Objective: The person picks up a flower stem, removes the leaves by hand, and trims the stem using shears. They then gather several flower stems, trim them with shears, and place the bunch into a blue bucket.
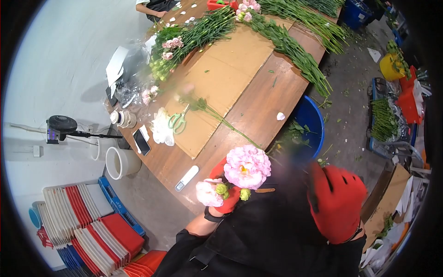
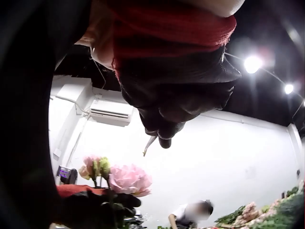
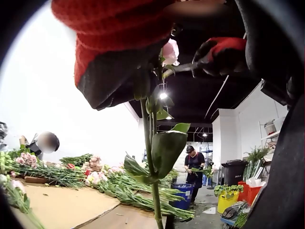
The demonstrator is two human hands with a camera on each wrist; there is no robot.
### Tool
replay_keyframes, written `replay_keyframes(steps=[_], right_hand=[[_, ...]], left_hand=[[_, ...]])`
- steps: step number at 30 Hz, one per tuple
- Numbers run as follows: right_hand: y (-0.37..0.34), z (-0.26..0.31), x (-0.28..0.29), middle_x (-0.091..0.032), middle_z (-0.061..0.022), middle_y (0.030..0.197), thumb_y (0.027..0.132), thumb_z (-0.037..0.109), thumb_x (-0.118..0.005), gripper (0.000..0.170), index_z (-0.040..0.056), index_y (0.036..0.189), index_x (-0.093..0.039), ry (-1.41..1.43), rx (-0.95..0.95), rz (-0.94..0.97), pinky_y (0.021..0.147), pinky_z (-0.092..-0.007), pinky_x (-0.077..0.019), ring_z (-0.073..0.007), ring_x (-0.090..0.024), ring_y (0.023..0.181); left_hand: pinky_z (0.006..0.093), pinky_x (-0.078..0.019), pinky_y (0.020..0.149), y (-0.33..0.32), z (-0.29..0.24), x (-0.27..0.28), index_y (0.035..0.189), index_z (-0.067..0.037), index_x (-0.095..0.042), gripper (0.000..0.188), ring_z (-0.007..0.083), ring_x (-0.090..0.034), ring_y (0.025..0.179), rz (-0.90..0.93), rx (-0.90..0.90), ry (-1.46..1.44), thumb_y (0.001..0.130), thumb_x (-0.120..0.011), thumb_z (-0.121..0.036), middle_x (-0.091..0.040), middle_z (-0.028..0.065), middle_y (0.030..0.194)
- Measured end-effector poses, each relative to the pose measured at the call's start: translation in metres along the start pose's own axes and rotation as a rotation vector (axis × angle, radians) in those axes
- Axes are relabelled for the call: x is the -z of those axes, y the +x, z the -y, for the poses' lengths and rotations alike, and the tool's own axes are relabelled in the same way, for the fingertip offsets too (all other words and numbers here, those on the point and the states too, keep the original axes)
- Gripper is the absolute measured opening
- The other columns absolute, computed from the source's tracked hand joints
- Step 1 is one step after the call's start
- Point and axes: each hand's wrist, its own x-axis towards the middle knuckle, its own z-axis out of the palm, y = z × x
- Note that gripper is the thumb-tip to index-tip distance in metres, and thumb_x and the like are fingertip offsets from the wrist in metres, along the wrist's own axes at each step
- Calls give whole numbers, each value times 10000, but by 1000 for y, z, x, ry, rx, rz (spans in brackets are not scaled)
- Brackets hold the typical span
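In the head view my gloved left hand (image 1: 230,198) grips a leafy stem below a large ruffled pink lisianthus bloom (image 1: 248,167), a smaller bloom and green buds. The stem (image 3: 155,191) and its broad leaves show large in the right wrist view, under a red-and-black glove. My right hand (image 1: 339,203), also gloved, is out to the right, its fingertips blurred dark. In the left wrist view a glove with curled fingers has a slim pale blade-like piece (image 2: 150,145) poking out below it. Another cut flower stem (image 1: 230,127) lies across the table's near edge.
The wooden table (image 1: 244,111) bears cardboard (image 1: 230,69), green-handled scissors (image 1: 177,123), a phone (image 1: 141,141), a white device (image 1: 187,178) and heaped stems (image 1: 295,55). A blue bin (image 1: 309,124) stands at its right edge. A person (image 3: 195,167) works farther off; another sits behind the table.
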Motion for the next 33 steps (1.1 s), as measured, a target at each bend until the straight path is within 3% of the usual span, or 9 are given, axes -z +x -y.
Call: replay_keyframes(steps=[1,4,7,10,13,25,30,33], right_hand=[[0,-1,-2,-529,-12,761,649,89,-688,406,34,1048,-735,-30,-19,84,498,-321,-378,-153,-494,588],[0,1,10,-523,-13,746,626,92,-695,395,36,1013,-745,134,71,70,489,-322,-364,-151,-479,579],[-12,10,36,-621,-50,868,562,107,-764,517,63,1075,-714,96,-42,7,616,-385,-436,-252,-583,728],[-7,6,37,-615,-43,856,554,110,-753,523,71,1074,-719,84,48,18,607,-378,-432,-233,-581,713],[5,8,12,-467,13,675,607,79,-721,311,88,917,-744,125,151,-129,460,-290,-302,-125,-433,537],[10,11,3,-463,2,722,664,72,-733,308,96,971,-731,85,234,-16,481,-287,-343,-136,-467,591],[9,11,1,-451,4,718,681,64,-737,270,105,948,-737,63,213,-61,480,-285,-341,-137,-463,590],[9,11,0,-442,2,715,683,65,-738,268,96,949,-737,78,179,-39,479,-286,-339,-140,-461,588]], left_hand=[[424,-442,1065,1,0,0,1370,-32,-554,679,284,-569,1276,17,0,4,737,-798,-4,-610,152,1339],[433,-435,1068,5,-6,-5,1331,-32,-589,658,311,-561,1288,27,17,120,714,-819,-14,-603,161,1352],[441,-428,1069,3,3,4,1307,-31,-607,637,333,-551,1297,31,-18,241,709,-829,-22,-594,170,1364],[448,-421,1076,5,1,5,1310,-30,-608,640,345,-541,1305,79,-73,289,711,-834,-32,-589,176,1369],[453,-418,1083,5,-2,0,1324,-32,-601,653,348,-533,1314,82,-109,330,718,-844,-47,-581,180,1376],[444,-423,1084,3,-10,-2,1362,-38,-568,666,336,-550,1299,75,-21,177,753,-834,-77,-581,169,1374],[390,-513,994,4,-10,-8,1339,9,-568,526,226,-637,1143,15,-126,158,879,-771,-145,-662,136,1249],[390,-515,987,5,-15,-8,1330,5,-576,518,223,-640,1135,20,-102,234,880,-773,-157,-664,136,1242]])
